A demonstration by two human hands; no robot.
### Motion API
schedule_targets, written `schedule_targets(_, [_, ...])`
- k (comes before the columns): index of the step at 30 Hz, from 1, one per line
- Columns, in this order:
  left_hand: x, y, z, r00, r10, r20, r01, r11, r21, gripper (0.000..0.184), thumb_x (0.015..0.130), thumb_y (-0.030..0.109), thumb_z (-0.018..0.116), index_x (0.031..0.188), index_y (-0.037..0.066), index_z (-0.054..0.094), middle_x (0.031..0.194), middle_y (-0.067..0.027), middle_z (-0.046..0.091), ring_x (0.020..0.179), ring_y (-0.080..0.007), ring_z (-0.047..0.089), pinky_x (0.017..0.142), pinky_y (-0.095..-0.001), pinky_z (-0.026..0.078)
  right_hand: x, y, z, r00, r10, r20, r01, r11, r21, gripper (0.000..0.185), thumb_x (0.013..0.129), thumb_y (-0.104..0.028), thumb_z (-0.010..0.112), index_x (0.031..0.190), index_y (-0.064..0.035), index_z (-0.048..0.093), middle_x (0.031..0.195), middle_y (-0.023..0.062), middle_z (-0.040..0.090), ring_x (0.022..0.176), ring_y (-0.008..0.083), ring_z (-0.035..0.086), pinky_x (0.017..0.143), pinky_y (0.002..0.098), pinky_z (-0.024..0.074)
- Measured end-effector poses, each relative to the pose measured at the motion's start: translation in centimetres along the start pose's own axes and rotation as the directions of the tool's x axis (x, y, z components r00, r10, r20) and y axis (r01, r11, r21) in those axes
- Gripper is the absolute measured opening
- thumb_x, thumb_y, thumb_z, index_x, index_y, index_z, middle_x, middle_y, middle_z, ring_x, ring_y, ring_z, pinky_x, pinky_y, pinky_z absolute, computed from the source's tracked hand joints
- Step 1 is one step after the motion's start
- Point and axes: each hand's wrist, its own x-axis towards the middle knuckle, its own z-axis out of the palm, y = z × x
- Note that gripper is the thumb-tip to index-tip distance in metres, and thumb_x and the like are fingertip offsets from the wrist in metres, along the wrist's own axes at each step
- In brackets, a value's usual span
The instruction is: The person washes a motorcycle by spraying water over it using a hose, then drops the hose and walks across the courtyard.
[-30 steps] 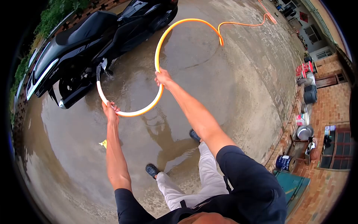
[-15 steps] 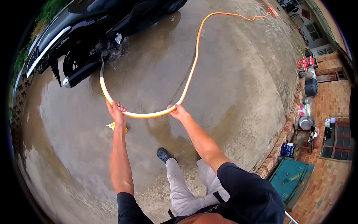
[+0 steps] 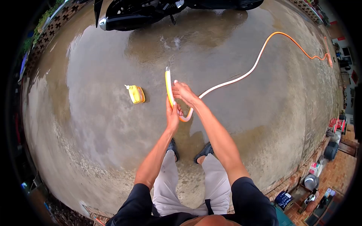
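Observation:
An orange-and-white hose (image 3: pixel 233 80) bends in a U in front of me, its open end pointing away with a little water at the mouth. My left hand (image 3: pixel 173 115) is wrapped round it just below that end. Beside the same stretch, my right hand (image 3: pixel 183 93) has its fingers stretched out and apart; whether they touch the hose I cannot tell. A yellow jug (image 3: pixel 136 94) with a white pump or spout stands on the wet concrete, left of my hands.
A black motor scooter (image 3: pixel 139 17) stands at the far edge, with water splashing on the concrete (image 3: pixel 113 124) before it. The hose runs off to the far right. Along the right are a metal basin (image 3: pixel 311 182), a dark blue bucket (image 3: pixel 283 200) and a brick edge.
My view has turned left to right, away from the scooter. My right hand has let go of the hose and come close to my left hand, and the hose end has swung right.

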Motion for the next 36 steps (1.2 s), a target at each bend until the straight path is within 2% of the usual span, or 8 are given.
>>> schedule_targets(3, [-0.1, -2.9, 0.1, 1.000, 0.023, 0.021, -0.023, 1.000, 0.019, 0.052, 0.109, 0.019, 0.035, 0.157, 0.020, 0.015, 0.080, 0.0007, 0.042, 0.063, -0.0079, 0.041, 0.059, -0.0239, 0.041, 0.6, 1.7, 0.9, 0.991, -0.036, 0.130, 0.064, 0.974, -0.218, 0.043, 0.106, -0.034, 0.040, 0.124, 0.0021, 0.055, 0.098, 0.0090, 0.067, 0.086, 0.0166, 0.062, 0.079, 0.0332, 0.0510])
schedule_targets(6, [0.1, -5.6, 0.8, 0.993, -0.083, 0.087, 0.074, 0.993, 0.097, 0.047, 0.110, 0.021, 0.033, 0.153, 0.019, 0.017, 0.081, 0.0008, 0.043, 0.062, -0.0078, 0.040, 0.058, -0.0247, 0.041, 3.2, 4.8, 0.3, 0.994, -0.094, -0.047, 0.096, 0.995, 0.032, 0.032, 0.106, -0.030, 0.043, 0.110, -0.0019, 0.058, 0.074, -0.0013, 0.048, 0.059, 0.0065, 0.046, 0.054, 0.0231, 0.0415])
schedule_targets(10, [2.4, -9.2, -0.5, 0.993, -0.055, 0.101, 0.040, 0.988, 0.149, 0.042, 0.109, 0.021, 0.032, 0.150, 0.018, 0.022, 0.081, 0.0004, 0.043, 0.063, -0.0080, 0.041, 0.058, -0.0252, 0.041, 5.9, 6.9, -2.2, 0.997, -0.068, -0.040, 0.072, 0.990, 0.120, 0.029, 0.105, -0.028, 0.043, 0.103, -0.0022, 0.056, 0.072, -0.0009, 0.047, 0.049, 0.0067, 0.040, 0.046, 0.0253, 0.0356])
schedule_targets(16, [4.8, -13.6, -3.1, 0.992, -0.002, 0.130, -0.039, 0.950, 0.310, 0.030, 0.109, 0.023, 0.034, 0.129, 0.005, 0.047, 0.084, -0.0010, 0.049, 0.073, -0.0097, 0.047, 0.068, -0.0274, 0.044, 9.2, 8.6, -5.0, 0.990, -0.121, -0.067, 0.131, 0.973, 0.190, 0.023, 0.100, -0.022, 0.045, 0.098, -0.0016, 0.054, 0.068, -0.0005, 0.044, 0.047, 0.0064, 0.036, 0.044, 0.0252, 0.0334])
schedule_targets(19, [5.7, -14.3, -2.9, 0.989, 0.008, 0.148, -0.045, 0.967, 0.250, 0.031, 0.109, 0.026, 0.034, 0.120, 0.002, 0.052, 0.085, -0.0019, 0.052, 0.075, -0.0103, 0.049, 0.071, -0.0283, 0.046, 9.6, 7.6, -5.5, 0.982, -0.180, -0.051, 0.186, 0.970, 0.156, 0.022, 0.098, -0.021, 0.044, 0.096, -0.0006, 0.054, 0.068, 0.0000, 0.045, 0.046, 0.0065, 0.036, 0.043, 0.0252, 0.0330])
schedule_targets(25, [6.4, -12.9, -0.8, 0.970, 0.054, 0.237, -0.101, 0.976, 0.193, 0.027, 0.110, 0.025, 0.035, 0.111, 0.004, 0.051, 0.084, -0.0013, 0.052, 0.074, -0.0105, 0.050, 0.072, -0.0278, 0.046, 9.2, 5.3, -6.0, 0.959, -0.276, -0.068, 0.282, 0.953, 0.112, 0.026, 0.100, -0.020, 0.042, 0.090, 0.0005, 0.056, 0.066, 0.0018, 0.047, 0.044, 0.0083, 0.039, 0.041, 0.0261, 0.0346])
schedule_targets(32, [7.5, -11.7, 0.5, 0.943, 0.122, 0.309, -0.170, 0.977, 0.132, 0.031, 0.109, 0.026, 0.037, 0.118, 0.001, 0.052, 0.083, -0.0023, 0.054, 0.074, -0.0107, 0.052, 0.072, -0.0282, 0.048, 9.3, 2.2, -5.4, 0.956, -0.282, -0.084, 0.275, 0.957, -0.090, 0.025, 0.099, -0.021, 0.046, 0.091, 0.0003, 0.056, 0.068, 0.0016, 0.049, 0.049, 0.0088, 0.042, 0.045, 0.0265, 0.0362])
schedule_targets(36, [7.6, -10.1, 0.5, 0.942, 0.123, 0.313, -0.157, 0.984, 0.086, 0.029, 0.109, 0.026, 0.039, 0.117, 0.001, 0.053, 0.082, -0.0021, 0.055, 0.074, -0.0101, 0.054, 0.071, -0.0276, 0.049, 9.5, 1.5, -5.2, 0.938, -0.318, -0.140, 0.332, 0.938, 0.097, 0.028, 0.100, -0.021, 0.046, 0.088, 0.0017, 0.057, 0.066, 0.0029, 0.050, 0.046, 0.0099, 0.044, 0.041, 0.0273, 0.0364])
